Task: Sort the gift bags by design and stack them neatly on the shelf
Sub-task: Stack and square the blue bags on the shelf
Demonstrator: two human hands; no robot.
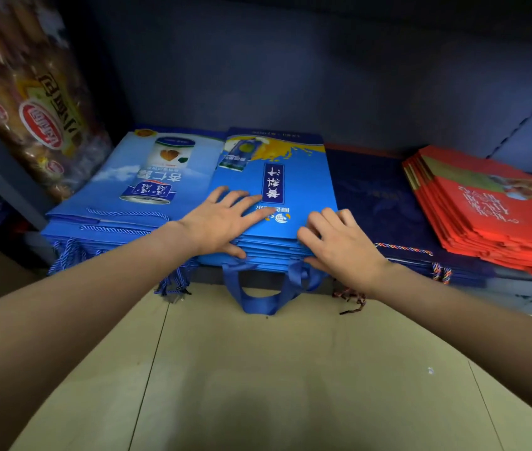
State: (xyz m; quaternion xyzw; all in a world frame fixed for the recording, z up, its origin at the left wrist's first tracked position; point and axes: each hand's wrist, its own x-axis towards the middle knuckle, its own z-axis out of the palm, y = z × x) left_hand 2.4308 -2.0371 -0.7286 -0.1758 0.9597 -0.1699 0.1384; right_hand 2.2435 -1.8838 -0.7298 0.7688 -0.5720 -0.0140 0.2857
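Four flat stacks of gift bags lie side by side on a low shelf. The bright blue stack with yellow splash art (294,177) is in the middle; its ribbon handles (268,294) hang over the front edge. My left hand (222,219) lies flat on top of it with fingers spread. My right hand (339,242) is at the stack's front right corner, fingers curled over the edge of the top bags. A light blue stack with a can picture (128,187) sits to the left. A navy stack (378,196) and a red stack (492,209) lie to the right.
A large clear bag of packaged bread (27,102) leans at the shelf's left side. The dark back wall of the shelf (290,76) rises behind the stacks. Beige floor tiles (258,385) spread below the shelf front.
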